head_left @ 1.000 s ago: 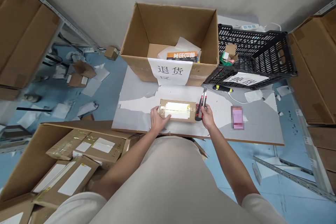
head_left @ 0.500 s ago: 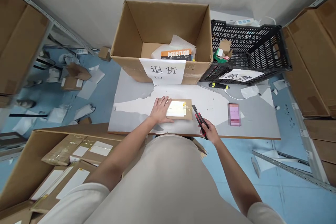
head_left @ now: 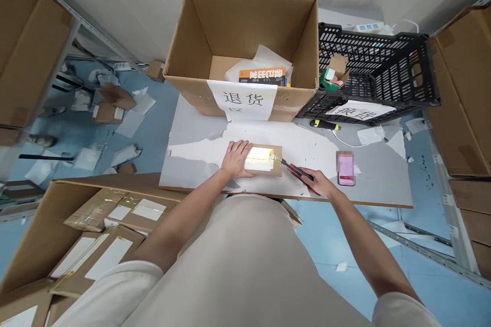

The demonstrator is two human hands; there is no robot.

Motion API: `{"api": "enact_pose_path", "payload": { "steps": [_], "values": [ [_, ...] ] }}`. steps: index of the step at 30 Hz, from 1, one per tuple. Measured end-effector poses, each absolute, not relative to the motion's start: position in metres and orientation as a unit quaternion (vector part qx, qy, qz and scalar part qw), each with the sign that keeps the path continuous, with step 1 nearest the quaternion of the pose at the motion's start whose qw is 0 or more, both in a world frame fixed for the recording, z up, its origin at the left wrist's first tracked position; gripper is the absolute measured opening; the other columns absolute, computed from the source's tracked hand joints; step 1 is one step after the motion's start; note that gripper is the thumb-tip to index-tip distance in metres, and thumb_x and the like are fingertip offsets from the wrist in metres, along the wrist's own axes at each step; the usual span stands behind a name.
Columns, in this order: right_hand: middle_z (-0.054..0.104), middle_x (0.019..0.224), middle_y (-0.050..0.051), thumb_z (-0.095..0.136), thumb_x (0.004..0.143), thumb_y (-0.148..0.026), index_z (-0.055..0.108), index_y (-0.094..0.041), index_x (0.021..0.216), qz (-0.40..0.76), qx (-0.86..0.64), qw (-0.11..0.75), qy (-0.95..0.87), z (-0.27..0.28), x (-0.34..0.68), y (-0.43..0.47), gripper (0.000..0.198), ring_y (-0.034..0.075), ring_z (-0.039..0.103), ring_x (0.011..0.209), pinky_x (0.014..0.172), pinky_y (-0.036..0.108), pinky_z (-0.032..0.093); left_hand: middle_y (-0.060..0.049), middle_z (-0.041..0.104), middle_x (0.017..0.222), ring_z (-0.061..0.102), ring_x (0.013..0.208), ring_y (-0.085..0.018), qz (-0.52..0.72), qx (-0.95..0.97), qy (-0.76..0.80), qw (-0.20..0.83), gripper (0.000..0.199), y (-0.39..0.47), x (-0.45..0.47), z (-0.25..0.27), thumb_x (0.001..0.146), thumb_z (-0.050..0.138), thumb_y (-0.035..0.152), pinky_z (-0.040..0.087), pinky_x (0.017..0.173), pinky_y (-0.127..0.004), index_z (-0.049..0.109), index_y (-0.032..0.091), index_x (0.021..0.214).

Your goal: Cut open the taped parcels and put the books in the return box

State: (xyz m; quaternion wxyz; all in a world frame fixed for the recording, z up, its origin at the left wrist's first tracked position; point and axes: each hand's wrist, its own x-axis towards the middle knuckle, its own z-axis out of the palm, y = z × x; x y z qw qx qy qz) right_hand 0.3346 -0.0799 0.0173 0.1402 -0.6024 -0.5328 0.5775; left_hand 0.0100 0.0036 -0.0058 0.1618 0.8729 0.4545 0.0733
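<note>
- You wear a plain, pale off-white shirt (head_left: 241, 265), greyish where shade falls across its smooth front.
- The shirt's far edge makes a rounded curve in front of you.
- At the shirt's left side, your left sleeve (head_left: 126, 286) is short, loose and whiter than the front, with soft creases.
- At its right side, your right sleeve (head_left: 402, 311) is short too, in matching pale cloth.
- Beyond the sleeves of that shirt, both your forearms (head_left: 192, 214) are bare.

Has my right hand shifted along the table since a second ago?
Yes. Judged against the phone lying on the table, the right hand, holding the utility knife, has moved rightward, closer to the phone.
</note>
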Motion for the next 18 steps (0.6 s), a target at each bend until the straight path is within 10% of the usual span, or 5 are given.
{"api": "enact_pose_path", "payload": {
  "steps": [18],
  "values": [
    [0.052,0.053,-0.005,0.047,0.083,-0.044,0.056,-0.020,0.123,0.609,-0.600,0.102,-0.508,0.011,0.340,-0.123,0.047,0.009,0.045,0.037,0.039,0.023,0.038,-0.018,0.034,0.145,0.025,0.134,-0.035,0.044,0.871,0.468,0.144,0.113,0.004,0.011,-0.008,0.049,0.068,0.066,0.007,0.112,-0.047,0.031,0.011,0.141]
  ]
}}
